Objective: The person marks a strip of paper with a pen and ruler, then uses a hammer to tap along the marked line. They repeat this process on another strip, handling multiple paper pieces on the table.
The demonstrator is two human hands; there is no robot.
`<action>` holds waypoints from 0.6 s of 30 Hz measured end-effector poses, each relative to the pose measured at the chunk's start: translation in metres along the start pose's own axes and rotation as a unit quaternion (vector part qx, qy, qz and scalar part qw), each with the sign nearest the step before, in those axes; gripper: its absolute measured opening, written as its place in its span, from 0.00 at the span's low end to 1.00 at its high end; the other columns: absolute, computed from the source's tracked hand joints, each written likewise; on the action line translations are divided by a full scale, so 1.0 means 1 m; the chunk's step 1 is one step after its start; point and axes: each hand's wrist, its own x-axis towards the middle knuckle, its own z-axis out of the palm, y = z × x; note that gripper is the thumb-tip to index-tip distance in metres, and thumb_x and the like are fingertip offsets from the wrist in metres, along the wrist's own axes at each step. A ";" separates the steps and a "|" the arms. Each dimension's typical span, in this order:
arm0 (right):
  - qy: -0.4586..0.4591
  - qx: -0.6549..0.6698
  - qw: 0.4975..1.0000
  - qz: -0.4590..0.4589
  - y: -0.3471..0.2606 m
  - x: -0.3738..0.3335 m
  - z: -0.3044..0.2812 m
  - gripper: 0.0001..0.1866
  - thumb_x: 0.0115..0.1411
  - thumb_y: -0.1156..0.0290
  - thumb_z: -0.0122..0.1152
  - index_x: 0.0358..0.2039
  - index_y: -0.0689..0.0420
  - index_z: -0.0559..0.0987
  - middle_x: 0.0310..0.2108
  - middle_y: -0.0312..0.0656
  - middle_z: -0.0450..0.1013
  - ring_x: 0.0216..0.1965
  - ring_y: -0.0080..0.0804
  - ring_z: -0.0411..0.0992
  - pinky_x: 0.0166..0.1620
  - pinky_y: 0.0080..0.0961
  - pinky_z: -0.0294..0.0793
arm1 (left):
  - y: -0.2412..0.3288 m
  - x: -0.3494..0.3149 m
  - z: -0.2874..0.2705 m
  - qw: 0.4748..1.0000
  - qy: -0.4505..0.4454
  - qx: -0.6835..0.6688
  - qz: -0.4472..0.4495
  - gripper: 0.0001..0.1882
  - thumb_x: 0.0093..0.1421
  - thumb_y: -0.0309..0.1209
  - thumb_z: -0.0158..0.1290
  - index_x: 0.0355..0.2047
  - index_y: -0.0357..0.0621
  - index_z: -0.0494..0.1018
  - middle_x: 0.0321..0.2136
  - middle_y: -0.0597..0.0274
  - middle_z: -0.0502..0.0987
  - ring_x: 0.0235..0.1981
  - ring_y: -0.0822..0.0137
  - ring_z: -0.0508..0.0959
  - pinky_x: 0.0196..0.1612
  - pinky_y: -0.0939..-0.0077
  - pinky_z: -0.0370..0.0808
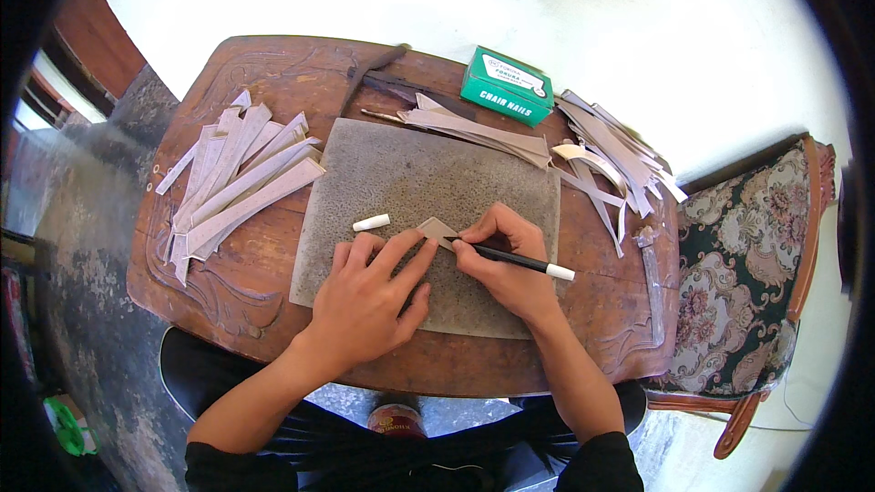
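Observation:
My right hand [506, 264] is closed around a black marker pen [513, 258] with a white end. Its tip meets a small grey-beige piece of sheet material [437, 229], pointed at its far end. With fingers spread and stretched out, my left hand [374, 296] rests fingertips on the left edge of that piece and holds nothing in its palm. Under both hands lies a speckled grey board [365, 159]. The white pen cap [371, 222] is on the board, just beyond my left fingers.
Cut strips [241, 178] are heaped at the left of the carved wooden table [219, 296]. More strips [620, 155] lie at the right, others [474, 132] along the board's far edge. A green box [506, 87] stands at the back. A floral chair [738, 273] adjoins the right side.

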 end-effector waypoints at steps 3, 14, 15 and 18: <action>0.009 -0.003 1.000 -0.008 0.001 0.001 0.000 0.10 0.52 0.77 0.72 0.27 0.62 0.76 0.27 0.39 0.75 0.28 0.20 0.73 0.32 0.20 0.72 | 0.000 0.001 0.000 1.000 0.002 -0.002 0.002 0.25 0.59 0.36 0.58 0.56 0.43 0.76 0.55 0.61 0.74 0.45 0.58 0.71 0.47 0.60 0.68; 0.016 -0.009 1.000 -0.006 0.000 -0.004 0.003 0.10 0.50 0.76 0.72 0.26 0.63 0.76 0.26 0.40 0.73 0.27 0.24 0.72 0.31 0.24 0.71 | 0.002 -0.004 0.000 1.000 -0.001 -0.002 0.001 0.25 0.59 0.36 0.58 0.57 0.43 0.76 0.55 0.61 0.74 0.45 0.57 0.71 0.47 0.60 0.68; 0.015 -0.012 1.000 -0.003 0.000 -0.004 0.003 0.10 0.50 0.76 0.72 0.26 0.63 0.76 0.26 0.40 0.73 0.27 0.24 0.72 0.31 0.24 0.71 | 0.002 -0.004 0.000 1.000 -0.001 -0.003 0.000 0.25 0.59 0.36 0.58 0.57 0.43 0.76 0.55 0.61 0.74 0.45 0.57 0.71 0.47 0.60 0.68; 0.014 -0.012 1.000 0.009 0.000 -0.005 0.003 0.10 0.50 0.76 0.72 0.26 0.63 0.76 0.26 0.40 0.73 0.27 0.24 0.72 0.32 0.23 0.71 | 0.003 -0.004 -0.001 1.000 -0.011 -0.010 -0.008 0.25 0.59 0.36 0.58 0.57 0.44 0.76 0.55 0.61 0.73 0.46 0.56 0.71 0.49 0.59 0.68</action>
